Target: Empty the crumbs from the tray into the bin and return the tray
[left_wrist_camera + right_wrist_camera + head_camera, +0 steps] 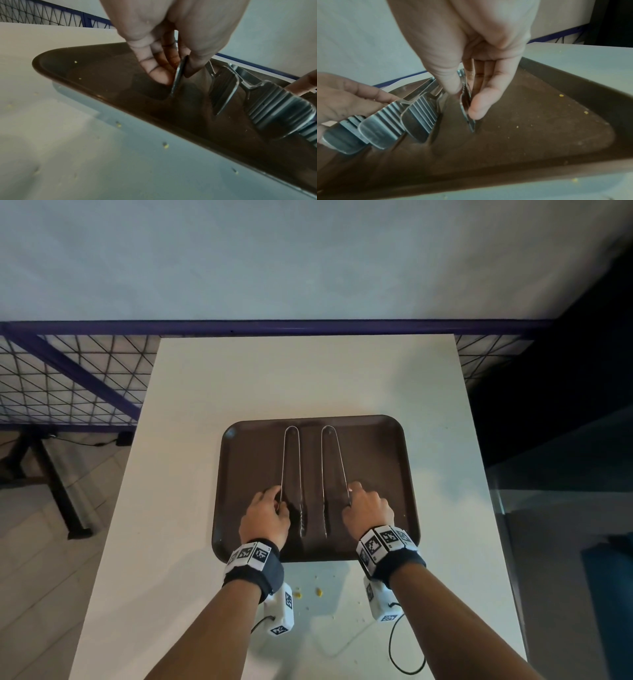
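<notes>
Left hand (265,517) pinching one pair of slim steel tongs (291,474), right hand (368,506) pinching the other pair (334,470), both on the dark brown rounded plastic tray (376,460). Best lifted straight up, level, then set aside on the white surface (239,378) before tipping scattered yellow crumbs (561,95) binward.

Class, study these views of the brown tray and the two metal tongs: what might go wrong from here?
Each hand, left hand and right hand, pinches only one arm of its tongs, so they may slip. Crumbs lying in the tray might scatter; some already lie on the table.
</notes>
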Demonstrator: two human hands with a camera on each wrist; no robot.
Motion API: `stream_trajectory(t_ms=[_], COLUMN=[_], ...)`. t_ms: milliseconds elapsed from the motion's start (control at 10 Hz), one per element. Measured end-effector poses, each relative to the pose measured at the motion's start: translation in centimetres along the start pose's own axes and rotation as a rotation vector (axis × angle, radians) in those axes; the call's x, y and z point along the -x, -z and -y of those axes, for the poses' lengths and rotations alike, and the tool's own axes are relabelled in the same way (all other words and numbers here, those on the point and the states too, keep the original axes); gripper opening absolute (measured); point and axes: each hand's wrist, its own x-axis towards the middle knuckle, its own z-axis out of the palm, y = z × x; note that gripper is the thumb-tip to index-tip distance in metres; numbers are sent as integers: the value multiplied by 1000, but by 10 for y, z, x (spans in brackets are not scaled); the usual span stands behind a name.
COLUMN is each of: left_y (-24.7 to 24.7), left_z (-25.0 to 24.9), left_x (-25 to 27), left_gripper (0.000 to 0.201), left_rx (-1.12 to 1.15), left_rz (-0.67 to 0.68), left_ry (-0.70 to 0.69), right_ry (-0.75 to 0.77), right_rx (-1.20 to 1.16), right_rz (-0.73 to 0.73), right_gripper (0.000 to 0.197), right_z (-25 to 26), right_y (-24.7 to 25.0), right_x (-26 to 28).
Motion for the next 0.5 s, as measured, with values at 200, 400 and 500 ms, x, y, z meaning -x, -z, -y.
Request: stream_trajectory(t_ms=[200, 400, 500], left_y=[0, 3, 6], left_z=[2, 4, 8], left_x=[1, 4, 9], left_gripper=[42, 43, 40], left_rx=[7, 37, 66], left_rz=[8, 24, -2], left_ry=[6, 1, 0], right_ry=[-13, -22, -3], right_rx=[-19, -40, -58], right_rz=[10, 26, 1], right_gripper=[35, 42, 43], right_z=[-3, -4, -8], right_y=[2, 8, 14], right_x=[3, 13, 23])
